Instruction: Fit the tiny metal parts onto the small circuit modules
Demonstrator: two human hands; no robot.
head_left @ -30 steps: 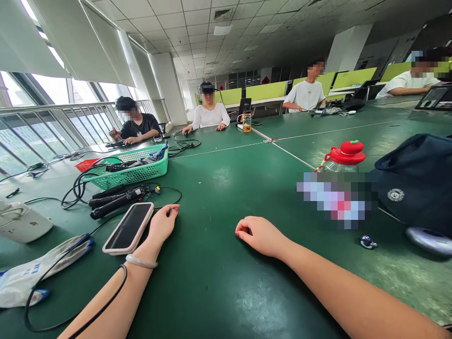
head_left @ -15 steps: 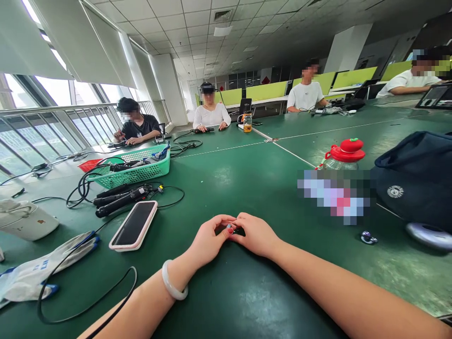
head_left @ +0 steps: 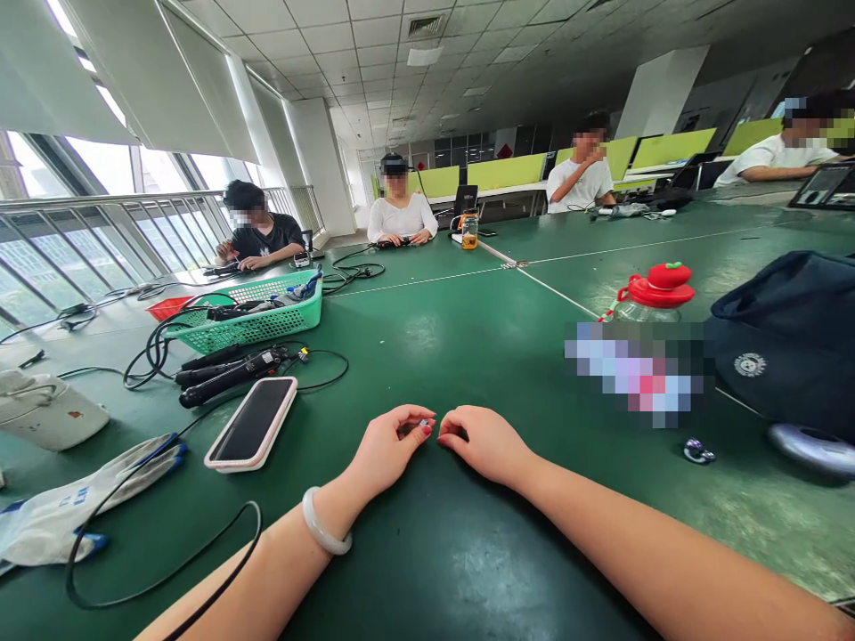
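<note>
Fingertips curled inward, the left hand (head_left: 387, 445) pinches a small object (head_left: 423, 425), too tiny to identify, between thumb and forefinger just above the green table (head_left: 427, 338). The right hand (head_left: 484, 442) rests beside it in a loose fist, its fingers closed on nothing that can be seen, its tips nearly touching the left's. A pale bangle (head_left: 325, 531) circles the left wrist. A phone in a pink case (head_left: 252, 422) lies face up near the left hand, with black cabled tools (head_left: 227, 372) and a green basket (head_left: 257, 312) beyond. To the right stand a red-lidded bottle (head_left: 651, 298) and a dark bag (head_left: 788, 343).
</note>
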